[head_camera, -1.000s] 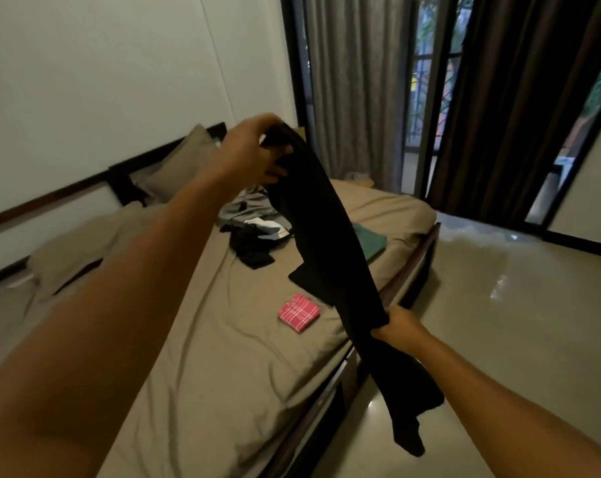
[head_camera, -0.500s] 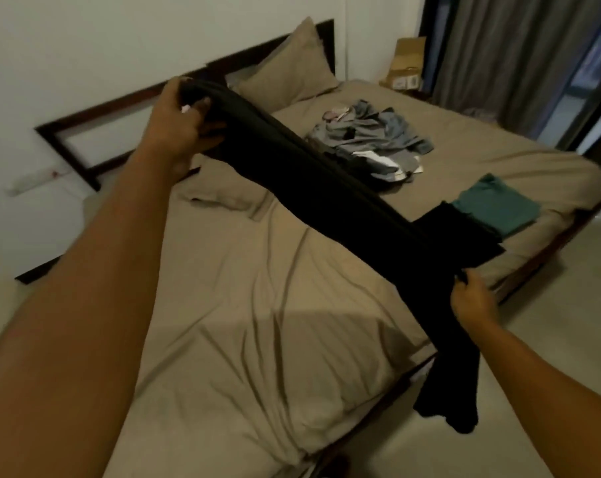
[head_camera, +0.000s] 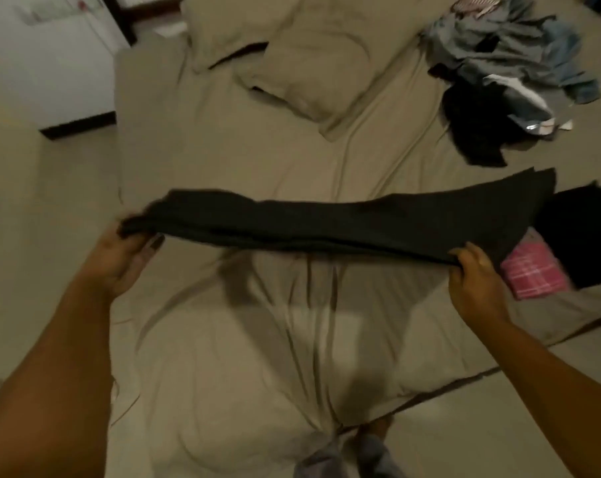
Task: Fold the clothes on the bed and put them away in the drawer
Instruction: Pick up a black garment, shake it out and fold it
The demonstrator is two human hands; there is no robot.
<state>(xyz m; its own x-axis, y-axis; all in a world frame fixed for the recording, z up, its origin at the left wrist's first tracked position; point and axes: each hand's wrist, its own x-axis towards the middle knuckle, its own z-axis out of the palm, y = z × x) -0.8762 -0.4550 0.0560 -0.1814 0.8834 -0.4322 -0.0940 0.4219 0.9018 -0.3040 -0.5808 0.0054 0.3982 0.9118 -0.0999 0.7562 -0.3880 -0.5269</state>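
long black cloth garment (head_camera: 343, 219), folded lengthways into a narrow band, hangs stretched across the middle of the beige-sheeted bed (head_camera: 240, 150), a little above the sheet to judge by its shadow. at its nine o'clock end the left hand (head_camera: 119, 257) has fingers curled round the bunched cloth, though blur hides the exact grip. at twelve o'clock lie two beige fabric pillows (head_camera: 309, 70). at the three o'clock end the right hand (head_camera: 474, 274) pinches the near edge, a flap running on past it. the hands are well apart, each clamped on the garment. just beside the right hand sits a small folded pink checked cloth (head_camera: 533, 274), touching a folded black piece (head_camera: 581, 229). at one o'clock a loose heap of grey, blue and black clothes (head_camera: 509, 56) lies unfolded.

from where i stand the cloth looks soft, light and limp: it will slump wherever it is not held. best taken at both ends, by the edges where the layers meet, so the fold keeps its line when laid down and doubled over.
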